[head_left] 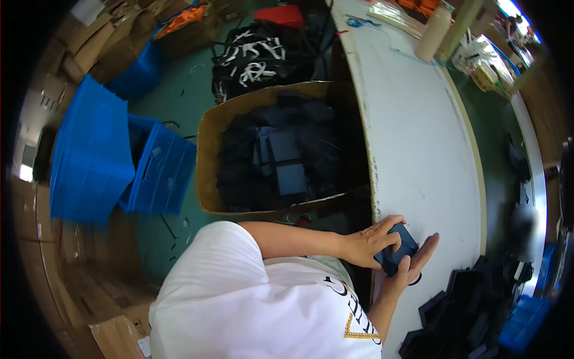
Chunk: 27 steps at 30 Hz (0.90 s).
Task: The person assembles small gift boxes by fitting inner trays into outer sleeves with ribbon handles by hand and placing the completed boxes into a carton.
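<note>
A small dark blue-black flat piece (402, 248) is held at the near part of the white table (421, 155). My left hand (372, 244) grips it from the left, with bent fingers over its top. At its lower right, my right hand (414, 263) holds it with the thumb on the near edge and the other fingers stretched past it. The piece is tilted, and the hands partly cover it. A small dark rounded edge shows beside my right wrist; what it belongs to cannot be made out.
Left of the table stands a cardboard box (206, 161) full of dark pieces. Blue crates (92, 155) and a black bag (254, 57) are beyond it. More dark pieces (466, 299) lie at the lower right. A bottle (434, 33) and blue scissors (360, 23) are at the table's far end.
</note>
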Each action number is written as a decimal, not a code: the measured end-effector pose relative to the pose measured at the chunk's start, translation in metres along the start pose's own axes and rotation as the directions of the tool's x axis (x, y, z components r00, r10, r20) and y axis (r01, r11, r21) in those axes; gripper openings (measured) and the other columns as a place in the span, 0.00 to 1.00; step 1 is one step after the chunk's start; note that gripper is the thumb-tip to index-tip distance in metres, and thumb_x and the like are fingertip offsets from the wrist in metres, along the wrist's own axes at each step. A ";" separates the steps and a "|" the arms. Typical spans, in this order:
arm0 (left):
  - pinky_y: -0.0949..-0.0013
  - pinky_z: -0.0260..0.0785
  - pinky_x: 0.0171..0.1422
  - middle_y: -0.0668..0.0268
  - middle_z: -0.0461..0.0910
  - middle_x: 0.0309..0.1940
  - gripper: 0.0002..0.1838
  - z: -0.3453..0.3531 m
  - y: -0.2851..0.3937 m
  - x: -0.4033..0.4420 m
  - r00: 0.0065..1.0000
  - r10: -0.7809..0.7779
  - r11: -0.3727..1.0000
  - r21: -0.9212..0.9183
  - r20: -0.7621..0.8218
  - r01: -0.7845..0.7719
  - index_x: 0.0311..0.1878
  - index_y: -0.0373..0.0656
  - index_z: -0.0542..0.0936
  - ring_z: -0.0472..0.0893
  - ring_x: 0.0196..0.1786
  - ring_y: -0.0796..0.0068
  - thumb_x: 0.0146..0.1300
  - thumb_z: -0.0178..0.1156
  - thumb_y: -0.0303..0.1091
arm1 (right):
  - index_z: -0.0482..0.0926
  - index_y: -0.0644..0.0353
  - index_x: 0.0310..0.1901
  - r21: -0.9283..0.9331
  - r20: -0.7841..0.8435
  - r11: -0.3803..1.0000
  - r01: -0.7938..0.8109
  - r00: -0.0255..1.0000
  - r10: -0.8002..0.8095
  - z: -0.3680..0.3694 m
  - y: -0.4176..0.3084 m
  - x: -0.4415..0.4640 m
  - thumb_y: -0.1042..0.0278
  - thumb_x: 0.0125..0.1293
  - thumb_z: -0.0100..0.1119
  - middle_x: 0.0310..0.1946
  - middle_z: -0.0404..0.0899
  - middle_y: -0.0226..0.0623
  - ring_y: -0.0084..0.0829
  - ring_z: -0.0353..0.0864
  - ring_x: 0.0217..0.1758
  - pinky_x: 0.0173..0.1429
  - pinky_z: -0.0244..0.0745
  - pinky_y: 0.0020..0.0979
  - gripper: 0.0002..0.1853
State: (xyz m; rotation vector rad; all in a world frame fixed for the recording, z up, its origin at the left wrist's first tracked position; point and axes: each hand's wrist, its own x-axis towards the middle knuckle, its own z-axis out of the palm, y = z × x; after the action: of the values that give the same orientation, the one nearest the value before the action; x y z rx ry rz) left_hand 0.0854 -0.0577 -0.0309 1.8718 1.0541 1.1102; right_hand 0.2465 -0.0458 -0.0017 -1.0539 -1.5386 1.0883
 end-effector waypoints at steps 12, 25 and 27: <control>0.53 0.64 0.73 0.48 0.67 0.62 0.38 -0.185 -0.054 -0.214 0.152 -0.270 0.517 -0.010 -0.951 0.856 0.53 0.42 0.70 0.68 0.69 0.47 0.43 0.84 0.42 | 0.62 0.65 0.78 0.052 0.241 0.997 -0.054 0.970 0.040 0.027 -0.014 -0.006 0.64 0.69 0.68 0.80 0.60 0.50 0.48 0.64 0.81 0.81 0.60 0.49 0.40; 0.56 0.64 0.77 0.55 0.79 0.67 0.13 -0.065 -0.031 0.113 0.971 0.169 0.955 0.270 -0.167 -0.119 0.53 0.37 0.83 0.76 0.71 0.55 0.65 0.64 0.22 | 0.79 0.67 0.60 -0.411 -0.054 0.911 0.036 0.997 -0.064 -0.033 0.004 -0.047 0.80 0.64 0.65 0.68 0.74 0.54 0.53 0.75 0.70 0.71 0.75 0.42 0.21; 0.55 0.64 0.77 0.53 0.76 0.68 0.20 -0.001 -0.015 0.179 0.958 0.284 0.926 0.246 0.048 -0.287 0.57 0.41 0.81 0.73 0.73 0.50 0.61 0.67 0.23 | 0.79 0.68 0.59 -0.418 -0.074 0.908 0.027 0.995 -0.064 -0.031 0.006 -0.043 0.80 0.64 0.65 0.67 0.74 0.54 0.52 0.76 0.68 0.70 0.75 0.42 0.21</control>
State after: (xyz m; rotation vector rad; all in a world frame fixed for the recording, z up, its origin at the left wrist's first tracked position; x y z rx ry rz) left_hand 0.1337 0.1092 0.0160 2.2889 0.9720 1.1683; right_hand 0.2853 -0.0814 -0.0112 -1.3247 -1.7597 0.6818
